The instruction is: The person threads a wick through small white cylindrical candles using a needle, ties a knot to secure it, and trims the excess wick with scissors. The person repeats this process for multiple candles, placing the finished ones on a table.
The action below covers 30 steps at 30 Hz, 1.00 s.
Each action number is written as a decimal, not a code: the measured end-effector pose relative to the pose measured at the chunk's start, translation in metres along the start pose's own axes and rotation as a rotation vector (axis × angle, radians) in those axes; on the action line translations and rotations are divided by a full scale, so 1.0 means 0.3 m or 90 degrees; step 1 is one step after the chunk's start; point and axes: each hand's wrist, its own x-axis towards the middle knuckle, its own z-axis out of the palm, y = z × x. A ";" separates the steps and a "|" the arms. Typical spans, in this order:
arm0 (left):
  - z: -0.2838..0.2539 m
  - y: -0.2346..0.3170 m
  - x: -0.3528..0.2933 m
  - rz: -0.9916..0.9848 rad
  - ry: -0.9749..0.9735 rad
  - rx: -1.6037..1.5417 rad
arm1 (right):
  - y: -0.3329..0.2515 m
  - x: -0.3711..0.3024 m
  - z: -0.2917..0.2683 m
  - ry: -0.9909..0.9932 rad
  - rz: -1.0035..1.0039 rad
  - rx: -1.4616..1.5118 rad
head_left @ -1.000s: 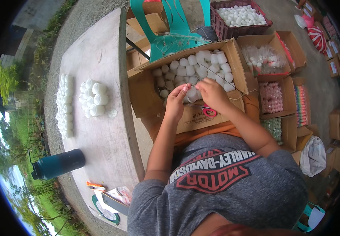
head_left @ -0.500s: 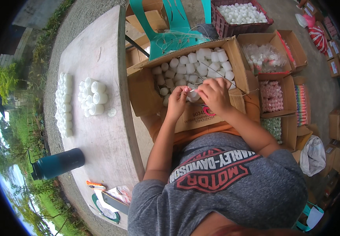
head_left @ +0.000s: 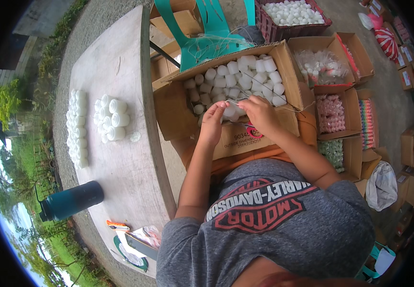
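Observation:
Over a cardboard box (head_left: 290, 81) in my lap, both hands pinch a thin white string (head_left: 232, 101). My left hand (head_left: 213, 119) is closed, with thumb and forefinger on one end. My right hand (head_left: 263, 116) pinches the string close by, its knuckles up. Below them lie many white wax-like cylinders (head_left: 233, 68), loose in the box. Long thin strands (head_left: 259, 81) trail across these cylinders and past my right hand. A pink ring-shaped handle (head_left: 253, 132) shows on the near flap, partly under my right wrist.
On the white table (head_left: 140, 186) at left stand two groups of white cylinders (head_left: 112, 117), a teal bottle (head_left: 73, 200) and an orange cutter (head_left: 117, 224). Behind the box are a green chair (head_left: 211, 43) with strands on its seat and a maroon crate (head_left: 293, 33). Cardboard boxes (head_left: 336, 110) line the right.
My right hand has shifted slightly left and down, and its fingers have turned. The string between my hands now sits a little higher. Both hands still pinch it.

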 end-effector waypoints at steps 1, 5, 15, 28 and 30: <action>-0.009 -0.009 0.005 -0.022 0.030 -0.070 | -0.014 -0.002 0.001 -0.001 -0.040 -0.046; 0.028 0.013 -0.016 0.005 0.008 0.035 | -0.078 0.010 -0.025 -0.011 -0.133 -0.183; 0.015 0.045 -0.027 0.233 -0.020 0.644 | -0.058 0.032 -0.057 0.104 -0.126 -0.199; 0.006 -0.016 -0.012 0.141 -0.096 0.381 | -0.047 0.009 -0.033 0.044 -0.057 0.061; 0.024 0.004 -0.025 0.113 -0.082 0.415 | -0.041 0.008 -0.038 0.011 0.008 0.091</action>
